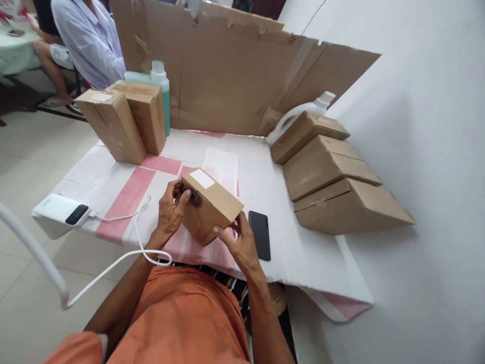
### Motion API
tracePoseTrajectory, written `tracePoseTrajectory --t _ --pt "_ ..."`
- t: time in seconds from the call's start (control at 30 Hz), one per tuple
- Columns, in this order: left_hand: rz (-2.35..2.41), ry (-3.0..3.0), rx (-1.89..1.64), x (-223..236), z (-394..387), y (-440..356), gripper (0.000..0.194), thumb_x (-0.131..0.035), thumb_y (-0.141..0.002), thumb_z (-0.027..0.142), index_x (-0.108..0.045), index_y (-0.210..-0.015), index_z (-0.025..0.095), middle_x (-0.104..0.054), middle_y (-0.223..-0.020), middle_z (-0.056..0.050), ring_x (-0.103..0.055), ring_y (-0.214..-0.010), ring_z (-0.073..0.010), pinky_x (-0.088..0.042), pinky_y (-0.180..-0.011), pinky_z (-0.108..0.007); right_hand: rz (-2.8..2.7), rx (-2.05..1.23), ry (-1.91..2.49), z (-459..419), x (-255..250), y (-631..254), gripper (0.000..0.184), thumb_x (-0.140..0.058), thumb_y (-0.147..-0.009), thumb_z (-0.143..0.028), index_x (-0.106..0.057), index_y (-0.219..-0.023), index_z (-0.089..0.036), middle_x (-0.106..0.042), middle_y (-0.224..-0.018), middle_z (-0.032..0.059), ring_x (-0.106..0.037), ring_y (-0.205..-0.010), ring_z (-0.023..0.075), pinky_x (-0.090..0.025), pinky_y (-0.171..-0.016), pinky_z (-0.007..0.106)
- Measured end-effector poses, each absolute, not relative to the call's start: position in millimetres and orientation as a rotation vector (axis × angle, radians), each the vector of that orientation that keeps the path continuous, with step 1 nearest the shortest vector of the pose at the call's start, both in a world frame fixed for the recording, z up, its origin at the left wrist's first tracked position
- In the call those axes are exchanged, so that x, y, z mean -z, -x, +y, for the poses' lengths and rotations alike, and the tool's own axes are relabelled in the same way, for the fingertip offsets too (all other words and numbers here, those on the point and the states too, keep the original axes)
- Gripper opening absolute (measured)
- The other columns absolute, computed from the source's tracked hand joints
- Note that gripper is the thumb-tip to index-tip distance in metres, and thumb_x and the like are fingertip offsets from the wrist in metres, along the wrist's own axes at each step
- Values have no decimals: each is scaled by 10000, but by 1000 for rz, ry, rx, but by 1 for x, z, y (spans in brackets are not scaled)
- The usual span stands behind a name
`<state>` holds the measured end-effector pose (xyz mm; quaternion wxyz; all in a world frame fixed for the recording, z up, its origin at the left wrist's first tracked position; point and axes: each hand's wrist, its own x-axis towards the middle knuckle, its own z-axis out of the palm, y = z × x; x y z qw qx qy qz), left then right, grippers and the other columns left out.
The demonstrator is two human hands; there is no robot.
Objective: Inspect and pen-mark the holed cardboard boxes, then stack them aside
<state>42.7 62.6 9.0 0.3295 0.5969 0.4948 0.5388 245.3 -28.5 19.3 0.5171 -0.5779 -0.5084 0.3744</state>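
A small brown cardboard box with a white label on top sits tilted on the table's near side, held between both hands. My left hand grips its left end, fingers curled over a dark object at the box's open end. My right hand clasps the lower right corner, fingers bent against the box. A black phone lies flat on the table just right of my right hand.
Two upright boxes and a green bottle stand back left. Three stacked boxes and a white jug lean against the right wall. A cardboard screen lines the back. A white power bank with cable lies left. A person sits far left.
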Motion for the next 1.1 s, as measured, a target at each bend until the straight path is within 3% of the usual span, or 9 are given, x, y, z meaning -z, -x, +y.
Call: tracePoseTrajectory --t 0.13,0.33,0.43,0.5,0.6,0.7,0.8,0.93,1.1 --pt "1295 -1619 -1351 -21 54 -38 415 -540 -1043 531 -703 -1248 209 -751 -1226 -97 -705 -1116 -241 -561 -976 -378 -1018 -1084 1302 -23 -7 -253 565 -712 -906 -643 -687 -1299 -239 -758 -1252 90 -693 -1159 288 -580 -976 397" --pt "1261 -1588 -978 -16 36 -14 435 -572 -998 572 -742 -1165 207 -776 -1110 -84 -726 -917 -215 -584 -811 -342 -794 -1470 1294 -34 16 -269 600 -705 -867 -695 -756 -1187 -190 -810 -1114 102 -745 -998 303 -602 -885 415" --pt "1297 -1520 -954 -2 31 -9 474 -638 -942 559 -721 -1235 197 -749 -1152 -102 -728 -958 -231 -596 -817 -355 -844 -1542 1362 -41 24 -266 608 -688 -866 -716 -754 -1171 -194 -805 -1068 100 -738 -963 289 -595 -897 425" --pt "1304 -1515 -979 8 30 -9 525 -675 -903 484 -674 -1346 202 -703 -1291 -123 -716 -1105 -259 -601 -890 -381 -982 -1480 1504 -43 26 -264 598 -625 -894 -741 -756 -1102 -196 -789 -1025 102 -720 -943 286 -591 -881 434" --pt "1277 -1542 -981 21 28 -11 614 -674 -861 353 -599 -1454 213 -645 -1433 -136 -658 -1278 -283 -566 -1043 -441 -1278 -1105 1771 -43 25 -264 575 -528 -941 -711 -765 -1011 -193 -732 -1001 123 -689 -949 300 -571 -930 485" --pt "1263 -1556 -943 26 23 -10 648 -655 -840 288 -572 -1477 201 -636 -1461 -147 -653 -1287 -284 -553 -1080 -462 -1419 -716 1845 -37 17 -260 542 -514 -965 -586 -738 -1228 -169 -675 -1168 171 -674 -1086 331 -542 -1018 536" --pt "1264 -1525 -872 28 17 -8 601 -657 -852 304 -593 -1439 192 -672 -1402 -155 -689 -1210 -285 -592 -1001 -450 -1514 -522 1829 -24 6 -243 541 -567 -977 -492 -672 -1382 -149 -633 -1356 208 -596 -1296 352 -487 -1104 542" --pt "1343 -1459 -870 31 14 -12 576 -679 -880 401 -609 -1397 157 -709 -1296 -168 -722 -1085 -272 -616 -926 -440 -1717 -522 1972 -6 -8 -211 395 -651 -985 -402 -732 -1324 -215 -683 -1395 153 -542 -1352 375 -397 -1129 572" --pt "1381 -1665 -935 32 25 -25 509 -700 -850 312 -675 -1346 197 -714 -1341 -136 -693 -1207 -284 -599 -1012 -449 -1828 -602 2071 -1 -18 -196 336 -636 -1009 -351 -746 -1303 -232 -759 -1279 112 -573 -1265 355 -377 -1055 511"
